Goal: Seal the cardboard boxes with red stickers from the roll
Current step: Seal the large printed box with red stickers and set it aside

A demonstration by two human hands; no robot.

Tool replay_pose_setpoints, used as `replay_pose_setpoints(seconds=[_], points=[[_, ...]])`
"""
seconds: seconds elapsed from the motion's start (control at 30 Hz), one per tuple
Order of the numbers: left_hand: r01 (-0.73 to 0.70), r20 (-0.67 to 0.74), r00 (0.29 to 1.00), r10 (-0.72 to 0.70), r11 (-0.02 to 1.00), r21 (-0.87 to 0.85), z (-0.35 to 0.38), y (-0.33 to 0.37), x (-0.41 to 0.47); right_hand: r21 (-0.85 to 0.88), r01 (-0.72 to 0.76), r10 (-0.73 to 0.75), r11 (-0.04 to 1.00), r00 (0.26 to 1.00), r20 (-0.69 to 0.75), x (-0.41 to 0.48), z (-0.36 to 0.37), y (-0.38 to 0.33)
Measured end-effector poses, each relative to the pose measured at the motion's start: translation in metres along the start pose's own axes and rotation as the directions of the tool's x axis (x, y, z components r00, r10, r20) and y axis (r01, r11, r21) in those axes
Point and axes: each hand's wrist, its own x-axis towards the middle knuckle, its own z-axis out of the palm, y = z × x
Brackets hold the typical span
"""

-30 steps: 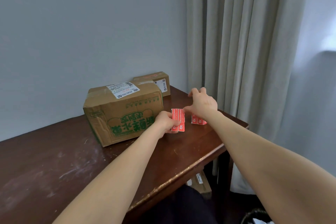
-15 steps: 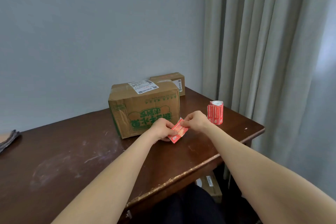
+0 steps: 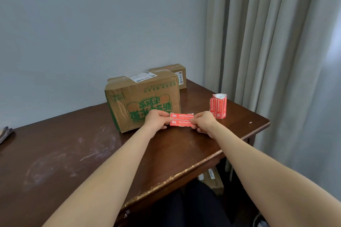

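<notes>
**Both hands holding a red sticker strip in front of the big box**

The left hand point(image 3: 156, 120) is pinching the left end of a red sticker strip point(image 3: 181, 120), thumb and fingers curled onto it. The right hand point(image 3: 203, 122) is pinching the right end the same way, fingers closed on the strip. The strip is being held flat and level between the two hands, printed face toward the camera. It is showing two rows of white print, with ragged top and bottom edges. It is hanging just above the table point(image 3: 73, 153), right in front of the lower right corner of the big cardboard box point(image 3: 144, 99). Cannot tell whether it is touching the box.

The big box is sitting on the table near the wall point(image 3: 92, 24), its green print upside down. A white shipping label point(image 3: 143, 76) is lying on its top, with brown tape along the top seam. A smaller cardboard box point(image 3: 173, 68) is sitting behind it, at the back right, partly hidden, with a white label on its side.

The sticker roll point(image 3: 218, 106) is standing upright on the table just right of the right hand, not touching it, near the table's right corner.

A grey curtain point(image 3: 267, 42) is hanging at the right. A bit of grey cloth point(image 3: 5, 132) is showing at the table's far left edge. Another cardboard box point(image 3: 212, 177) is sitting on the floor under the table. The table's near edge is looking chipped and its top scuffed.
</notes>
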Motion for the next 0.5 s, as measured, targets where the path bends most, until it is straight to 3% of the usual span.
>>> replay_pose_setpoints(seconds=[0.1,0.5], points=[[0.045,0.097,0.994,-0.041,0.998,-0.040,0.005,-0.003,-0.001,0.031,-0.011,0.011,0.999,1.000,-0.010,0.001,-0.002,-0.002],[0.121,0.098,0.990,-0.102,0.970,-0.212,0.012,-0.014,0.004,0.044,0.000,0.004,0.999,0.996,-0.085,0.007,0.003,0.003]])
